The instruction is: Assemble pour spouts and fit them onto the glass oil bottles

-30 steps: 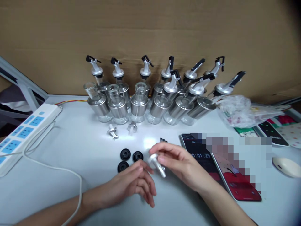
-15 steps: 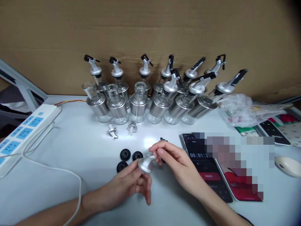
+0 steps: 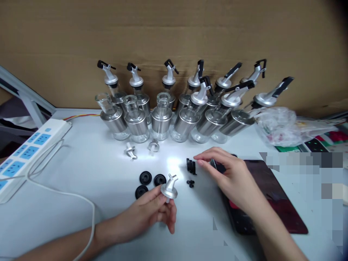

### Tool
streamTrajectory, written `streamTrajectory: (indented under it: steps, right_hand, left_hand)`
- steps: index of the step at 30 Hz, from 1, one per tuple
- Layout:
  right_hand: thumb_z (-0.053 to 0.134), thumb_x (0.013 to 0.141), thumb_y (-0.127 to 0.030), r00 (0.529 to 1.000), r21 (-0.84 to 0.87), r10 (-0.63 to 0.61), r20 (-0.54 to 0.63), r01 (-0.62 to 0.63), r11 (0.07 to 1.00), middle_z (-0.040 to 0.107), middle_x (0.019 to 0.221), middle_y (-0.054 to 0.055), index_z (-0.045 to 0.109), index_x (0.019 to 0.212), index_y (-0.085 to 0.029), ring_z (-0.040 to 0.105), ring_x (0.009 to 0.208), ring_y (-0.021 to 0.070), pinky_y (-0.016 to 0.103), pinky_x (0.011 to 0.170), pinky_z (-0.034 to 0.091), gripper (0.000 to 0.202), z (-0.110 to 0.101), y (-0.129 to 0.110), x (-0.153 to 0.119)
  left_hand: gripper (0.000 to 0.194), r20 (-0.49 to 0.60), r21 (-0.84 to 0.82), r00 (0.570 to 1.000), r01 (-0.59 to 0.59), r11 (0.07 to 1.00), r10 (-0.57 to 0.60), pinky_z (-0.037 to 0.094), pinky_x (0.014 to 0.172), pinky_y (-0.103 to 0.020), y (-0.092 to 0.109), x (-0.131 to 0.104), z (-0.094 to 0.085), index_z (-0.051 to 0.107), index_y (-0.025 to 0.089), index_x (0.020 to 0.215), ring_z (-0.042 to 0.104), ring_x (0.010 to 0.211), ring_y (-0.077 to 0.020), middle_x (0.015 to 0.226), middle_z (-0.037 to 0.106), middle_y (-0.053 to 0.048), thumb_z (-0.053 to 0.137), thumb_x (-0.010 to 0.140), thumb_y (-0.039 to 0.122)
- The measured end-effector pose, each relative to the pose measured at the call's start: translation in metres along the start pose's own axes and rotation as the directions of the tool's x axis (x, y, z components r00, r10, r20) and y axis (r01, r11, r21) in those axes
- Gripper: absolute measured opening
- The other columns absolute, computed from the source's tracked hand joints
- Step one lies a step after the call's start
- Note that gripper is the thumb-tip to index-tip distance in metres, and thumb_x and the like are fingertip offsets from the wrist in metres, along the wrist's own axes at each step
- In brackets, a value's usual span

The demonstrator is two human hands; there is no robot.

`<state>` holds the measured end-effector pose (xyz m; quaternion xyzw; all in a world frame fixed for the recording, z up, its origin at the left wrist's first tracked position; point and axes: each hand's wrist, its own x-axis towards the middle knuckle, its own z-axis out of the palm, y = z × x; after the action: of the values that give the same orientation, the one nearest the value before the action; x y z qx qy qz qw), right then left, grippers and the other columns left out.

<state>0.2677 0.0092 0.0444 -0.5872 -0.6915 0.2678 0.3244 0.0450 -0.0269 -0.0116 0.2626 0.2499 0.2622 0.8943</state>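
Note:
My left hand (image 3: 148, 214) pinches a silver pourer spout (image 3: 169, 188) by its round base, nozzle pointing up. My right hand (image 3: 227, 170) is at the black lever caps (image 3: 191, 166), thumb and forefinger slightly apart beside them; nothing shows between the fingertips. Tiny black plugs (image 3: 190, 183) lie in a small cluster just below those caps. Three black ribbed stoppers (image 3: 145, 177) rest on the table near my left hand. Two more silver spouts lie farther back, one spout (image 3: 130, 150) tipped over and another spout (image 3: 153, 146) to its right.
Glass bottles with steel sleeves (image 3: 161, 119) stand in two rows at the back, three of the front ones without spouts. A white power strip (image 3: 29, 152) and its cable are at left. A phone (image 3: 282, 203) lies under my right forearm; a plastic bag (image 3: 282, 125) sits behind it.
My right hand has left the spout and moved right and up to the black lever caps. The spout in my left hand now stands more upright.

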Motion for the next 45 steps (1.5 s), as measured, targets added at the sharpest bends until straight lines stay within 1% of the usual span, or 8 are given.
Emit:
streamTrajectory:
  steps: [4, 7, 16, 21, 26, 30, 37, 45]
  right_hand:
    - [0.058, 0.086, -0.023, 0.966, -0.15, -0.039, 0.257, 0.079, 0.985, 0.07, 0.082, 0.006, 0.073, 0.079, -0.025, 0.06, 0.082, 0.0265, 0.043, 0.074, 0.046, 0.017, -0.013, 0.013, 0.001]
    - [0.062, 0.085, -0.019, 0.932, -0.232, -0.035, 0.359, 0.126, 0.964, 0.068, 0.083, 0.005, 0.075, 0.083, -0.027, 0.059, 0.084, 0.0263, 0.045, 0.076, 0.043, 0.015, -0.009, 0.012, -0.002]
    - [0.064, 0.084, -0.019, 0.932, -0.276, -0.101, 0.348, 0.205, 0.939, 0.064, 0.078, 0.005, 0.072, 0.077, -0.024, 0.059, 0.081, 0.0248, 0.043, 0.078, 0.041, 0.012, 0.008, 0.004, -0.006]
    - [0.054, 0.09, -0.025, 0.981, 0.036, -0.033, 0.19, 0.027, 0.999, 0.068, 0.085, 0.007, 0.066, 0.082, -0.022, 0.063, 0.08, 0.0224, 0.037, 0.075, 0.048, 0.014, 0.008, -0.007, -0.006]
    - [0.056, 0.088, -0.033, 0.974, 0.46, 0.136, 0.179, -0.205, 0.864, 0.068, 0.074, 0.002, 0.066, 0.083, -0.021, 0.064, 0.069, 0.0171, 0.028, 0.064, 0.051, 0.016, 0.016, -0.018, -0.01]
    - [0.054, 0.089, -0.034, 0.969, 0.497, 0.215, 0.123, -0.247, 0.832, 0.063, 0.075, 0.001, 0.068, 0.084, -0.021, 0.059, 0.068, 0.0147, 0.026, 0.064, 0.049, 0.019, 0.026, -0.018, -0.012]
    - [0.06, 0.084, -0.035, 0.945, 0.598, 0.225, 0.236, -0.324, 0.733, 0.054, 0.064, -0.002, 0.06, 0.072, -0.02, 0.052, 0.06, 0.0129, 0.025, 0.058, 0.045, 0.019, 0.036, -0.019, -0.013]
    - [0.07, 0.075, -0.029, 0.915, 0.696, 0.247, 0.32, -0.404, 0.593, 0.063, 0.071, -0.001, 0.065, 0.079, -0.021, 0.058, 0.065, 0.0119, 0.025, 0.065, 0.048, 0.01, 0.038, -0.023, -0.014]
  left_hand:
    - [0.033, -0.009, 0.006, 1.0, 0.013, 1.0, -0.013, 0.044, 0.062, -0.026, 0.0, 0.0, 0.0, 0.052, 0.013, 0.089, 0.06, 0.064, -0.013, 0.076, 0.059, -0.003, 0.064, 0.088, 0.044]
    - [0.034, -0.002, 0.017, 1.0, 0.021, 1.0, -0.021, 0.044, 0.061, -0.026, 0.002, 0.001, 0.001, 0.054, 0.013, 0.088, 0.06, 0.064, -0.0132, 0.076, 0.059, -0.003, 0.066, 0.085, 0.044]
    - [0.035, -0.008, -0.001, 1.0, 0.025, 1.0, -0.025, 0.045, 0.061, -0.025, 0.001, 0.001, 0.001, 0.054, 0.012, 0.089, 0.061, 0.063, -0.0126, 0.074, 0.059, -0.002, 0.068, 0.084, 0.045]
    - [0.032, -0.012, -0.008, 1.0, 0.02, 1.0, -0.02, 0.045, 0.063, -0.026, 0.0, 0.0, 0.0, 0.055, 0.013, 0.091, 0.061, 0.064, -0.0132, 0.074, 0.06, -0.003, 0.065, 0.086, 0.043]
    - [0.033, -0.015, 0.0, 0.999, 0.028, 1.0, -0.028, 0.043, 0.064, -0.026, 0.001, -0.001, 0.001, 0.054, 0.013, 0.091, 0.062, 0.063, -0.0125, 0.072, 0.061, -0.002, 0.065, 0.087, 0.044]
    - [0.034, -0.014, -0.022, 0.999, 0.03, 0.999, -0.03, 0.043, 0.063, -0.026, 0.003, -0.001, 0.003, 0.054, 0.013, 0.091, 0.061, 0.063, -0.0124, 0.073, 0.061, -0.002, 0.067, 0.085, 0.044]
    - [0.035, -0.008, -0.029, 1.0, 0.014, 0.999, -0.014, 0.043, 0.062, -0.026, 0.003, 0.0, 0.003, 0.055, 0.013, 0.089, 0.06, 0.063, -0.0126, 0.074, 0.06, -0.003, 0.067, 0.085, 0.045]
    - [0.031, 0.002, -0.028, 1.0, 0.004, 1.0, -0.004, 0.043, 0.063, -0.027, 0.001, -0.001, 0.001, 0.055, 0.012, 0.092, 0.06, 0.064, -0.0135, 0.074, 0.06, -0.003, 0.064, 0.088, 0.042]
